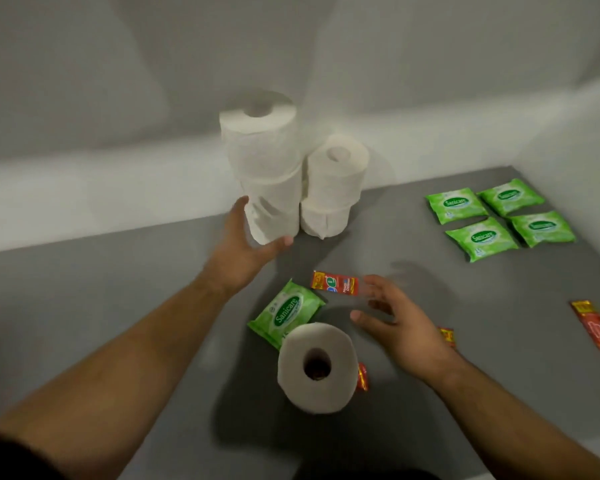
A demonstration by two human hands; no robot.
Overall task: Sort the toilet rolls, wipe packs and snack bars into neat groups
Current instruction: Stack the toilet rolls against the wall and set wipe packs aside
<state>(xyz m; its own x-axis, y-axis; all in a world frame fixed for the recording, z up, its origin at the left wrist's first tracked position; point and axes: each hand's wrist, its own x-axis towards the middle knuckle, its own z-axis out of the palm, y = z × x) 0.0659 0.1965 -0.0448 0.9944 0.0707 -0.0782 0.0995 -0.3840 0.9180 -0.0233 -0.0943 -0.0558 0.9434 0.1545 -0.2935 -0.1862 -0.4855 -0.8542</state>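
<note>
The grey worktop stands against a white wall. At the far middle, close to the wall, there are two stacks of toilet rolls. The taller stack has three rolls and it leans a little; the shorter stack has two rolls and it touches the taller one on its right side.

The left hand reaches to the bottom roll of the taller stack. The fingers go around its left side and the thumb is under its near edge, so the grip is grasping this roll loosely and is not clenched.

The right hand hovers over the near middle of the worktop with the fingers spread, so its grip is released and it carries nothing. Just to the left of its fingertips lies one red snack bar. The hand looks a little blurred, and I cannot tell if it touches the bar.

Near the person stands a single toilet roll upright, with its hole up. A green wipe pack lies just beyond it on the left, partly behind the roll. A small red piece of another snack bar shows at the right side of this roll, and one more shows behind the right hand.

At the far right, four green wipe packs lie in a neat two by two group. At the right edge, nearer, two more snack bars lie side by side, partly cut by the frame.
</note>
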